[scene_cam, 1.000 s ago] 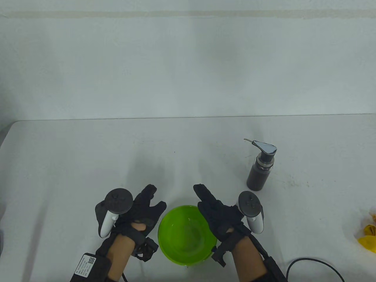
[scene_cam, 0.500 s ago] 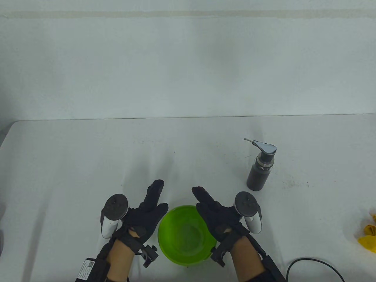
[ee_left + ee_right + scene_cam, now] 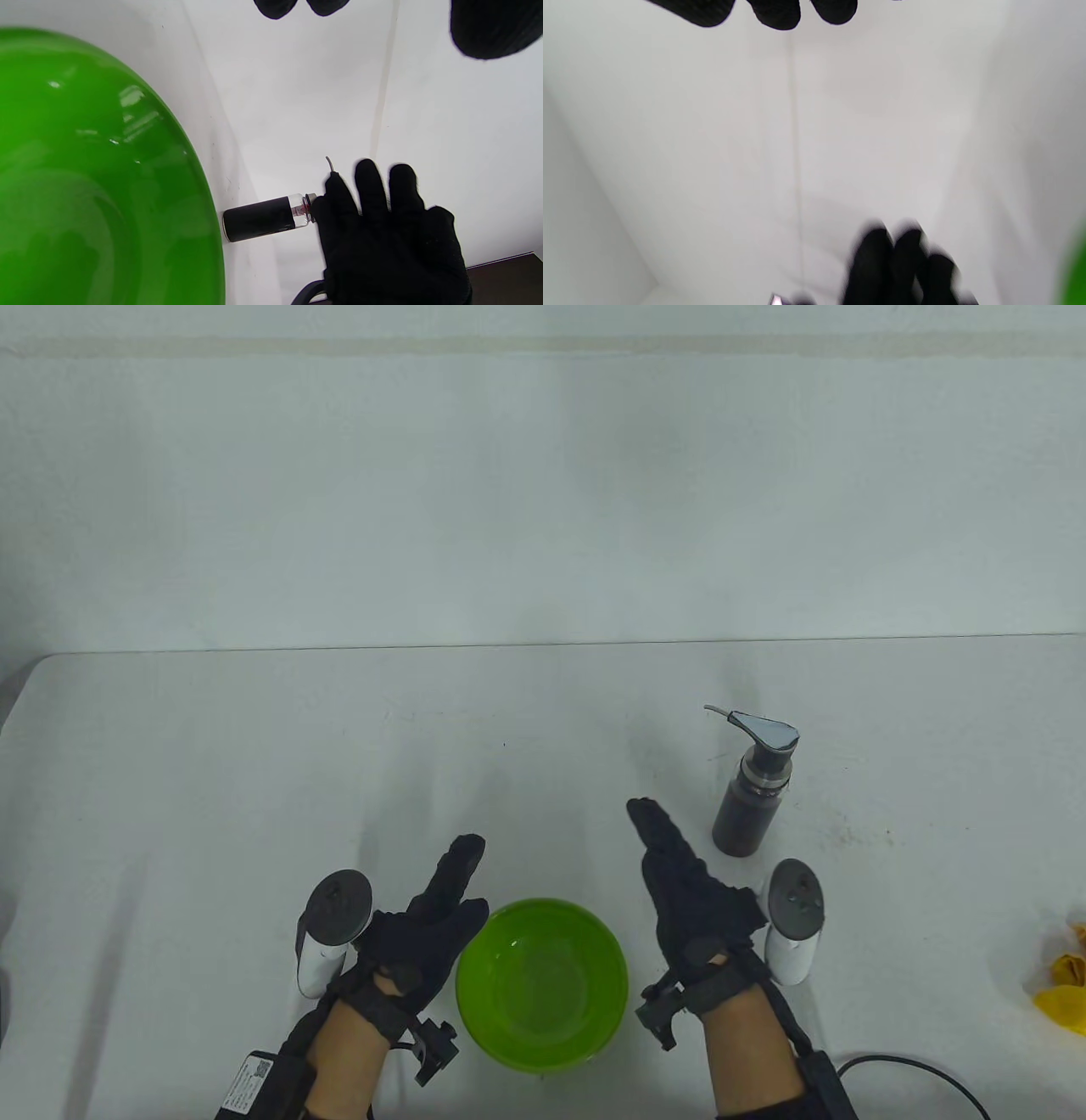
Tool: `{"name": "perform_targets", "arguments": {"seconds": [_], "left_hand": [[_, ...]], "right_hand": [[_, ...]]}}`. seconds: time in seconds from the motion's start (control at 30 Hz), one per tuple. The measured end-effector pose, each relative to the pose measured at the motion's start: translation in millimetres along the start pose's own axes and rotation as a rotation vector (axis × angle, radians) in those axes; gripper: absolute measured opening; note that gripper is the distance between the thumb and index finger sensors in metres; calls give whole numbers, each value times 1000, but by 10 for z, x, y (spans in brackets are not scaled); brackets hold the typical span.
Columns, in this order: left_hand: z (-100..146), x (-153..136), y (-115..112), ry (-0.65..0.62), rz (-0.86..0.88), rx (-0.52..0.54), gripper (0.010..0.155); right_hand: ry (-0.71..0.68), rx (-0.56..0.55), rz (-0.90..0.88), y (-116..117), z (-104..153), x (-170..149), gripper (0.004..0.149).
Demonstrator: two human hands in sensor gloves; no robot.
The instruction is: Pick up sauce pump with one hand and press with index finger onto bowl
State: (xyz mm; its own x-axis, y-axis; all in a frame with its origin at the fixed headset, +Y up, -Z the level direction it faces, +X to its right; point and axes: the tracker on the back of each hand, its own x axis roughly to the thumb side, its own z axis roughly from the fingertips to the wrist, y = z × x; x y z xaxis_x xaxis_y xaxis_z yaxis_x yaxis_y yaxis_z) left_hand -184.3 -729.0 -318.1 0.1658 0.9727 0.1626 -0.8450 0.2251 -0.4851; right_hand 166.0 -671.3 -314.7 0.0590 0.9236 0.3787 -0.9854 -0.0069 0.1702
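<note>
- Sauce pump [image 3: 751,789]: dark bottle, silver head, upright on the counter [image 3: 254,746], right of centre, behind and to the right of the bowl; nothing touches it. No label readable on it.
- Green bowl [image 3: 543,984]: near front edge, between both hands.
- Right hand [image 3: 691,891]: fingers extended and open, holding nothing, tips just left of the pump base, apart from it.
- Left hand [image 3: 424,920]: open, fingers spread, beside the bowl's left rim, holding nothing.
- White label with QR code [image 3: 250,1073] on left forearm unit; text too small to read.
- Yellow object [image 3: 1065,976] at right edge.
</note>
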Motion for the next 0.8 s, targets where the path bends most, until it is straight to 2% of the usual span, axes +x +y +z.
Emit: {"name": "perform_targets", "arguments": {"seconds": [0.1,0.13,0.23,0.37,0.47,0.53,0.57,0.63,0.73,0.8], "left_hand": [[-13,3,-20,-3,-10,-2,94],[-19,-1,-25,-6,-11,-4,94],[-18,2,-26,-6,4,-8,94],[-12,15,-13,-9,-13,-14,93],[-6,8,-18,-6,-18,-21,93],[-8,-1,-27,-4,-20,-28,93],[-8,-6,-34,-1,-19,-37,92],[-7,-7,-40,3,-20,-45,92],[-9,-10,-34,2,-25,-38,92],[-14,-20,-34,6,-22,-36,92]], "right_hand": [[-139,-150,146,-308,-26,286,57],[-173,-242,276,-477,-54,393,58],[-152,-331,362,-748,-163,418,63],[-44,-377,469,-1054,-344,145,79],[-34,-405,617,-1122,-436,-106,92],[-50,-421,641,-1117,-455,-231,96],[-97,-492,652,-1115,-460,-279,97],[-153,-555,696,-1139,-494,-345,100],[-108,-499,674,-1131,-533,-489,105],[-127,-516,700,-1109,-524,-562,107]]}}
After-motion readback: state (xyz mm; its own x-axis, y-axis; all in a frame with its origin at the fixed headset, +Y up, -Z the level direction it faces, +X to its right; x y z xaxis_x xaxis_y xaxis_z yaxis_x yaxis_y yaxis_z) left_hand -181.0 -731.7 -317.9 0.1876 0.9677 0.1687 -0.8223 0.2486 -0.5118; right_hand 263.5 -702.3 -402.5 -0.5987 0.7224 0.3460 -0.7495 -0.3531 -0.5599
